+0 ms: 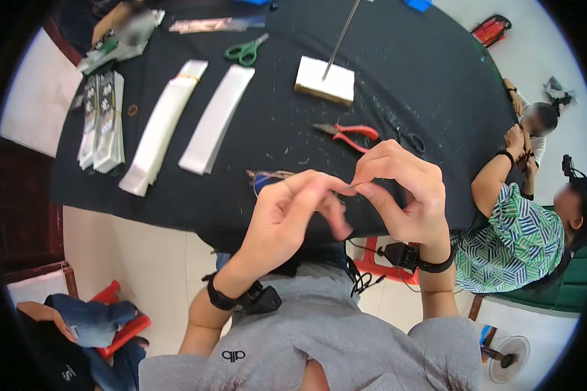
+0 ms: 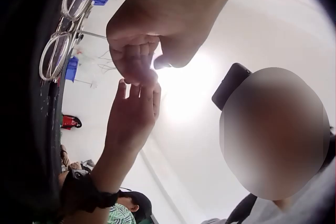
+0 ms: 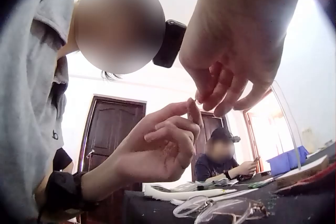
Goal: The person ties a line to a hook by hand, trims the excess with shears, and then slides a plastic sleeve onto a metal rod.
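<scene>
In the head view, both hands meet in front of the chest, over the table's near edge. My right hand [image 1: 404,189] pinches a tiny thin greyish piece [image 1: 350,188] between thumb and forefinger. From the other side, my left hand [image 1: 280,218] has its fingertips at the same piece; the right wrist view shows its thumb and forefinger tips brought together there. What the piece is, I cannot tell. A pair of eyeglasses [image 3: 220,210] lies on the table below, largely covered by the left hand in the head view. Red-handled pliers [image 1: 355,135] lie just beyond the right hand.
On the black-clothed table [image 1: 267,124] are black scissors [image 1: 409,139], green scissors [image 1: 244,53], a white block [image 1: 336,78] with an upright metal rod, long white strips [image 1: 166,127], and packaged bundles [image 1: 104,124]. Other people sit around, one in a patterned shirt [image 1: 512,244] at right.
</scene>
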